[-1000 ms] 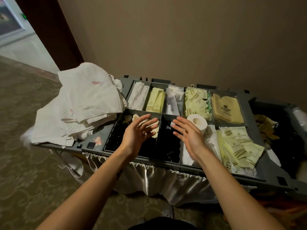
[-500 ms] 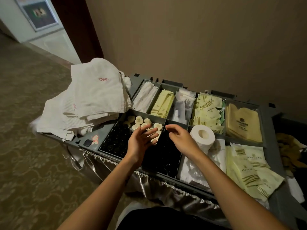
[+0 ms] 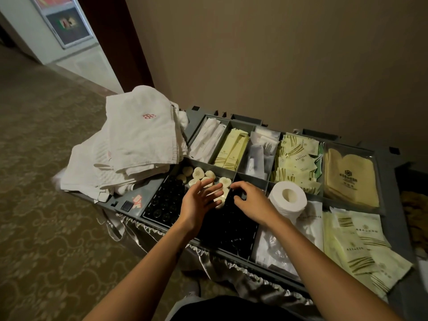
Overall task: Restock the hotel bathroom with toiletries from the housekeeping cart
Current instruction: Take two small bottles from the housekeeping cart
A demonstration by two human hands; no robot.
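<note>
Cart (image 3: 193, 122) stands against a beige wall, its grey top tray split into compartments. Left hand (image 3: 199, 201): grip spread, fingers straight, hovering over or just touching the heart-shaped soaps (image 3: 198, 174); contact not clear. The soaps lie at the far end of the front-left compartment, behind the rows of dark bottle caps (image 3: 163, 203). Right hand (image 3: 252, 203): fingers curled, tips down in the dark middle compartment just right of the soaps; cannot tell if this grip pinches anything. Toilet roll (image 3: 288, 200) stands upright just right of the right hand. Back row, left to right: white packets (image 3: 206, 141), yellow packets (image 3: 230, 149), clear bags (image 3: 261, 149), green-striped sachets (image 3: 297, 162), bagged yellow cloth (image 3: 349, 177). Larger striped packets (image 3: 356, 246) lie front right. A pile of white towels (image 3: 139, 140) sits on the cart's left end. Patterned carpet (image 3: 46, 205) below.
</note>
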